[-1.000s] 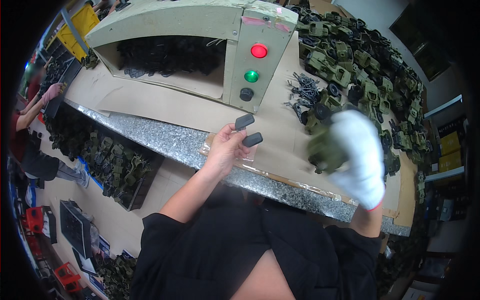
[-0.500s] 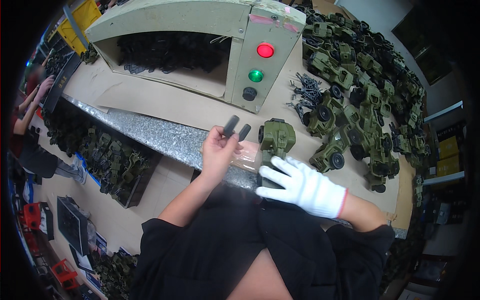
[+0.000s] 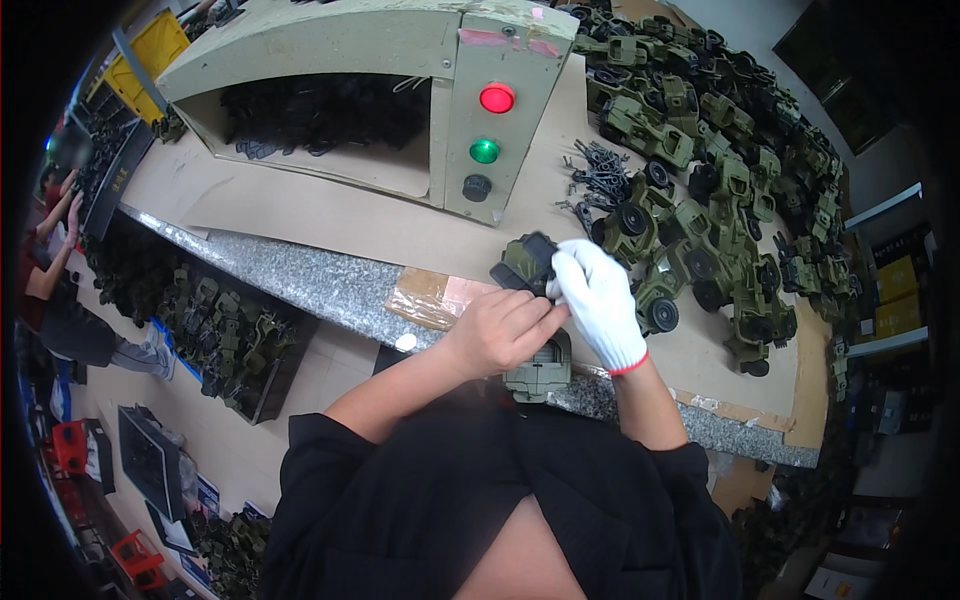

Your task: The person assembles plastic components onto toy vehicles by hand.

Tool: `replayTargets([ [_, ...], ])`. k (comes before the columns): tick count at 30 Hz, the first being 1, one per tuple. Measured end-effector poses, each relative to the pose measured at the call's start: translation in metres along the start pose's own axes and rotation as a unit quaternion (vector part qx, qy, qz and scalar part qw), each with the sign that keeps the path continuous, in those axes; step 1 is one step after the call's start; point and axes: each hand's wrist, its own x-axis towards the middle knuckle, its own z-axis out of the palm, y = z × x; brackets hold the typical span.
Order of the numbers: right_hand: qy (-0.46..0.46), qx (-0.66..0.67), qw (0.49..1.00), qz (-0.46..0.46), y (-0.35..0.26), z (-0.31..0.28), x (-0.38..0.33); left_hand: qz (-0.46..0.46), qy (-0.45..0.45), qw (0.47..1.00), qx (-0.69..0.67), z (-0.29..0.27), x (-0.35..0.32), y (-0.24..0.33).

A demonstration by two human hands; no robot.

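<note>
An olive-green toy jeep [image 3: 541, 378] lies at the bench edge in front of me, its middle hidden by my hands. On its far end, dark curved strips [image 3: 541, 249] sit along the sides. My bare left hand [image 3: 507, 332] is closed over the middle of the jeep, fingers bent against it. From the right, my right hand [image 3: 595, 292], in a white knitted glove, grips the jeep's side with curled fingers. The fingertips of both hands meet there, and anything small between them is hidden.
A pale metal housing [image 3: 300, 165] with red and green lights and a dark knob holds black parts. Many toy jeeps [image 3: 690, 215] are heaped at right, beside small grey parts [image 3: 597, 172]. A crate of jeeps [image 3: 235, 350] stands at left. Another person [image 3: 60, 270] works at far left.
My left hand has brought the two dark strips from the air down to the jeep. My gloved hand has gone from lying spread on it to gripping its side. The jeep has turned slightly.
</note>
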Motion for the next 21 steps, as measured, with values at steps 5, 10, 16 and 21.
replayTargets([
  [5, 0.021, 0.103, 0.992, 0.067, 0.008, -0.018, 0.020, -0.348, 0.135, 0.905, -0.203, 0.004, 0.002, -0.007],
  [10, 0.006, 0.036, 0.999, 0.035, 0.021, -0.002, 0.028, -0.548, 0.090, 0.655, -0.513, 0.009, -0.003, -0.016],
  [16, 0.135, -0.056, 0.986, -0.076, 0.063, 0.000, 0.026, -0.615, 0.124, 0.579, -0.521, 0.017, -0.008, -0.024],
  [21, 0.001, 0.073, 0.991, 0.108, 0.036, -0.004, 0.011, -0.604, 0.034, 0.648, -0.464, 0.013, -0.013, -0.020],
])
